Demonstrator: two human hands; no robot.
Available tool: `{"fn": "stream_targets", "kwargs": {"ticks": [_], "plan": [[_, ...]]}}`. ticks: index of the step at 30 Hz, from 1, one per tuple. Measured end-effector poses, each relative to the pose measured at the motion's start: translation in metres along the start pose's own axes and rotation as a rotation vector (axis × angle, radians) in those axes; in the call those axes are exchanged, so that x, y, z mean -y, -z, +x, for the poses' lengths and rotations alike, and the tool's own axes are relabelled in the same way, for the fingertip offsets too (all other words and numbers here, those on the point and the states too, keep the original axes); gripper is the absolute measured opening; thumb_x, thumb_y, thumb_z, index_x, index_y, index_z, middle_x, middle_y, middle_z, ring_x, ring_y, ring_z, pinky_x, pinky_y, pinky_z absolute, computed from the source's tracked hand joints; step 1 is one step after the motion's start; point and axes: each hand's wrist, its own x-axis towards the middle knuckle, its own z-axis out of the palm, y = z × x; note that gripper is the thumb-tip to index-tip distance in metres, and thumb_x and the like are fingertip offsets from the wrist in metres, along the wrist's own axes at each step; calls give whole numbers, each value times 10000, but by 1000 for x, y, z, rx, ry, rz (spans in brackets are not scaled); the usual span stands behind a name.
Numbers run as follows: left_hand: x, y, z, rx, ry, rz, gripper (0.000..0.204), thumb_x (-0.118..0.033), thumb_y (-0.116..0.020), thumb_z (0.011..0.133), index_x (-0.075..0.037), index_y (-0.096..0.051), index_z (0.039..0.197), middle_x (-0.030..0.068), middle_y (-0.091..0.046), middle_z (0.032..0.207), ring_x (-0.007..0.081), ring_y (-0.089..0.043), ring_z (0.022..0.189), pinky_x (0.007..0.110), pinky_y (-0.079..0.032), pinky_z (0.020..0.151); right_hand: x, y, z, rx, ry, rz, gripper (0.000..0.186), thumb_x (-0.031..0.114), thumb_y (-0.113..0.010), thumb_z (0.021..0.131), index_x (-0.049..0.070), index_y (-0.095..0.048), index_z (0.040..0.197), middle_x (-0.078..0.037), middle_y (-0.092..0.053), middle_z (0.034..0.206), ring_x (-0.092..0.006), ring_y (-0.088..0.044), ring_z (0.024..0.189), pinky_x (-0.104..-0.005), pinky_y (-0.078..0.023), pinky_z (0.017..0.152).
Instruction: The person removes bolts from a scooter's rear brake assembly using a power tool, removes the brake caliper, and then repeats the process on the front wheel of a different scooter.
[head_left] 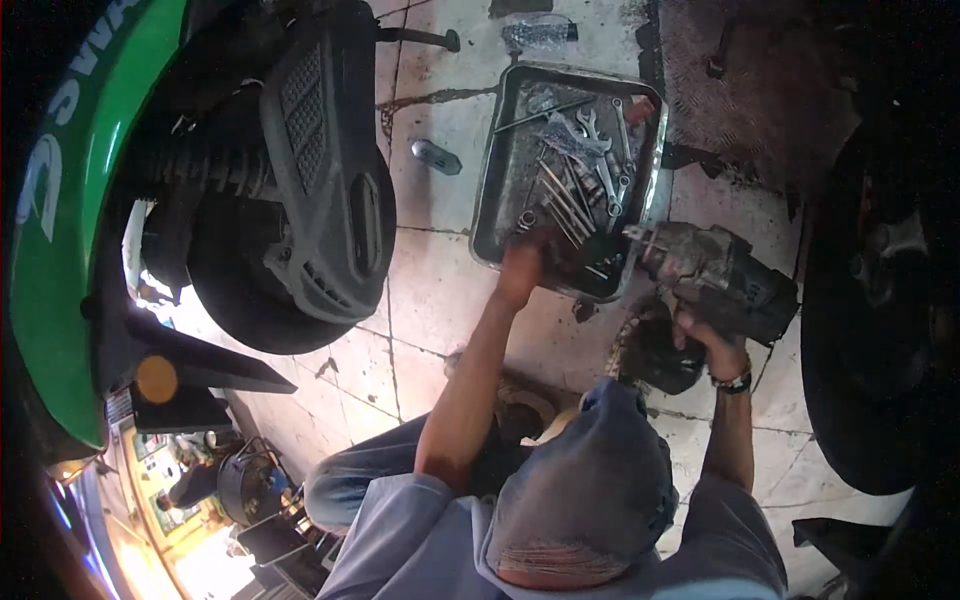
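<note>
My left hand [525, 262] reaches into the lower left of a metal tray [653, 160], beside a ring-shaped metal piece [527, 219]; its fingers are too shadowed to tell what they hold. Several wrenches [616, 188], long metal rods [568, 215] and a clear plastic packet [560, 135] lie in the tray. My right hand [705, 335] is closed round the grip of a grimy cordless impact wrench [715, 270], whose nose points left over the tray's right edge. Behind the grip, low down, is a black object [665, 365] that I cannot identify.
A green scooter [85, 250] with a black wheel cover [320, 200] stands close at the left, another dark wheel [855, 380] at the right. A small grey piece [436, 156] and a clear packet [540, 35] lie on tiles [420, 300]. My jeans-clad knees [570, 470] are below.
</note>
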Motion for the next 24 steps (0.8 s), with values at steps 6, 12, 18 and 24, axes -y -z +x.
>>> {"fn": "stream_targets", "kwargs": {"ticks": [6, 12, 18, 24], "plan": [[-138, 34, -14, -328, 219, -1057, 180, -254, -590, 989, -142, -523, 865, -14, -494, 664, 79, -425, 471, 197, -293, 387, -18, -54, 21, 307, 108, -211, 242, 159, -661, 946, 18, -666, 1142, -91, -654, 916, -199, -622, 814, -336, -488, 723], [-168, 60, -22, -477, 73, -1131, 408, -346, -557, 1022, -163, -436, 678, -3, -414, 597, 119, -378, 481, 281, -329, 450, -24, -107, 43, 372, 207, -150, 317, 176, -655, 965, 4, -630, 1230, -97, -649, 1088, -178, -615, 976, -341, -498, 862], [-217, 24, -36, -594, 47, -1012, 480, -436, -539, 1019, -169, -399, 645, -8, -363, 574, 164, -375, 538, 339, -324, 554, -46, -119, 49, 346, 81, 16, 395, 193, -649, 984, -10, -594, 1318, -103, -644, 1260, -156, -608, 1137, -346, -507, 1001], [-199, 24, -40, -313, -87, -1185, 443, -408, -510, 1005, -137, -436, 663, 46, -392, 542, 186, -399, 516, 325, -322, 536, -11, -127, 33, 249, 287, 113, 425, 249, -685, 946, 6, -612, 1287, -115, -685, 1186, -171, -653, 1080, -336, -533, 940]]}}
